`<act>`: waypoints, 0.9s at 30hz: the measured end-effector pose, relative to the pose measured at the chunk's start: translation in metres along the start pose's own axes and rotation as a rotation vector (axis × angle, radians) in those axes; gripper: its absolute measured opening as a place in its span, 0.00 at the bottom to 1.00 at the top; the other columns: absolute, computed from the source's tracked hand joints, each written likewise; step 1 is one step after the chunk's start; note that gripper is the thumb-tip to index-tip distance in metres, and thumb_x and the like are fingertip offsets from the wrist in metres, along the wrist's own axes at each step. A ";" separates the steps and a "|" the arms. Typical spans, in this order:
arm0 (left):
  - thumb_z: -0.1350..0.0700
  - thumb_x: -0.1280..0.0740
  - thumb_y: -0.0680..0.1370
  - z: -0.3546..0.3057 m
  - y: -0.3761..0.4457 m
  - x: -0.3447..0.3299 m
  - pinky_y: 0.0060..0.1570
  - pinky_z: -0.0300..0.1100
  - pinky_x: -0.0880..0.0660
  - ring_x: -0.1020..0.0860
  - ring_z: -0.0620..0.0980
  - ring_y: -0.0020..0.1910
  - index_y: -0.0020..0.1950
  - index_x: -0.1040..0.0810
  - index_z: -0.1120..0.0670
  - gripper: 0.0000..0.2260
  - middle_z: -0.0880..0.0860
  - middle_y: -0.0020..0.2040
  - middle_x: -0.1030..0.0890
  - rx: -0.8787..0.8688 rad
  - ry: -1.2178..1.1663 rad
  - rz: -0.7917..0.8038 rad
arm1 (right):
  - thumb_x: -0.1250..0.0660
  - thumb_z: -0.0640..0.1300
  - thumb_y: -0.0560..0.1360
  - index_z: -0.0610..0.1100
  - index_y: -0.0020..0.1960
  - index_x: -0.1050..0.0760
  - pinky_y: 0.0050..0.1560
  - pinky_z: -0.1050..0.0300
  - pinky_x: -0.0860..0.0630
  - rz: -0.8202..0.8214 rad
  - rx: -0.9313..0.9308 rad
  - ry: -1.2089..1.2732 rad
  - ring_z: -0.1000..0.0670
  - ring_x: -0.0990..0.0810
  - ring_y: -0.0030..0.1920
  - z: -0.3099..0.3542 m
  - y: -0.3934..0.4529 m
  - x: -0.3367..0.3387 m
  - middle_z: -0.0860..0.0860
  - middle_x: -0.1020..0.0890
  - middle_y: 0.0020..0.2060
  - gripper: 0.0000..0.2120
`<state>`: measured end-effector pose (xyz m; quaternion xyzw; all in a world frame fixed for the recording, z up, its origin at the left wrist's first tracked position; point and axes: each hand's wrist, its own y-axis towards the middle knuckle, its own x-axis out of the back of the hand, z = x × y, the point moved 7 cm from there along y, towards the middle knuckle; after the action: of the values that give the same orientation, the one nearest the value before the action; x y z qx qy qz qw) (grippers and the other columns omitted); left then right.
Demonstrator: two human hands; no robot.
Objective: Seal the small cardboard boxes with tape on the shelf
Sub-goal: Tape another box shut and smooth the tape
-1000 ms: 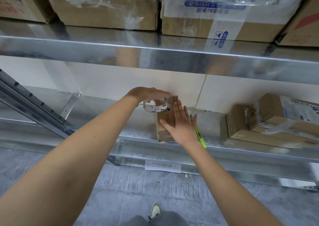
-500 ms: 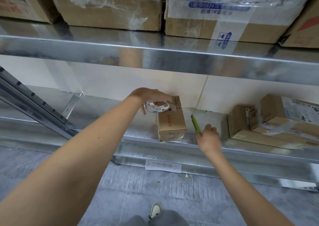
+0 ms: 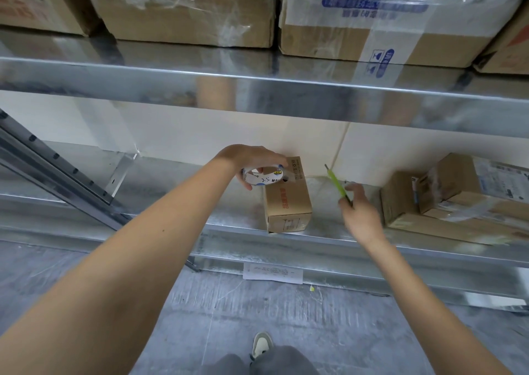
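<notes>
Our right hand (image 3: 361,214) has left the box (image 3: 287,203) top and now pinches the green cutter (image 3: 337,185), lifted at the box's 3 o'clock. Left hand (image 3: 252,160) still grips the tape roll (image 3: 263,177) at its 11 o'clock. Box sits on the shelf (image 3: 160,191); we're likely about to cut.

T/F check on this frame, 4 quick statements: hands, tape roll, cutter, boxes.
1. The left hand grips the tape roll at the far end of the small box. True.
2. The right hand is empty. False: it holds a green cutter.
3. The small box lies on the floor. False: it sits on the metal shelf.
4. More cardboard boxes sit to the right on the same shelf. True.
</notes>
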<state>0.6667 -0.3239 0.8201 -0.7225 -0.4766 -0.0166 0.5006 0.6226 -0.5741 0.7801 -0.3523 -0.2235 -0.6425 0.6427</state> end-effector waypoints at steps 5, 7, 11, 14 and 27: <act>0.42 0.33 0.72 -0.001 0.001 0.000 0.45 0.52 0.18 0.23 0.56 0.53 0.52 0.21 0.48 0.14 0.55 0.56 0.24 -0.003 0.000 0.002 | 0.37 0.44 0.79 0.46 0.40 0.22 0.29 0.60 0.33 0.094 0.072 0.209 0.50 0.30 0.23 0.045 -0.011 0.009 0.53 0.28 0.20 0.11; 0.43 0.32 0.71 -0.001 0.002 0.000 0.46 0.52 0.18 0.23 0.56 0.53 0.52 0.21 0.49 0.15 0.55 0.56 0.24 -0.005 0.000 0.000 | 0.37 0.43 0.78 0.46 0.37 0.21 0.33 0.57 0.31 0.070 0.084 0.189 0.47 0.29 0.27 0.058 -0.015 0.008 0.54 0.29 0.19 0.12; 0.43 0.32 0.71 -0.001 0.000 0.001 0.47 0.51 0.18 0.23 0.55 0.51 0.51 0.21 0.49 0.13 0.55 0.55 0.24 -0.002 -0.006 -0.008 | 0.36 0.43 0.78 0.39 0.43 0.17 0.38 0.54 0.34 0.015 0.120 0.113 0.44 0.26 0.37 0.072 -0.018 0.006 0.50 0.26 0.26 0.12; 0.44 0.32 0.71 0.000 0.000 0.001 0.46 0.51 0.18 0.24 0.55 0.49 0.50 0.22 0.49 0.12 0.56 0.55 0.25 0.002 -0.004 -0.012 | 0.37 0.43 0.78 0.39 0.43 0.18 0.36 0.55 0.38 -0.002 0.129 0.085 0.44 0.26 0.38 0.075 -0.017 0.005 0.47 0.25 0.29 0.12; 0.43 0.32 0.70 -0.004 0.000 0.001 0.48 0.52 0.19 0.21 0.56 0.51 0.48 0.21 0.49 0.13 0.56 0.54 0.24 0.002 0.008 -0.027 | 0.37 0.43 0.78 0.42 0.47 0.16 0.43 0.54 0.30 0.005 0.158 0.056 0.41 0.21 0.45 0.077 -0.022 -0.003 0.42 0.16 0.41 0.11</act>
<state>0.6691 -0.3260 0.8222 -0.7154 -0.4844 -0.0260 0.5030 0.6132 -0.5135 0.8318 -0.2829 -0.2546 -0.6308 0.6762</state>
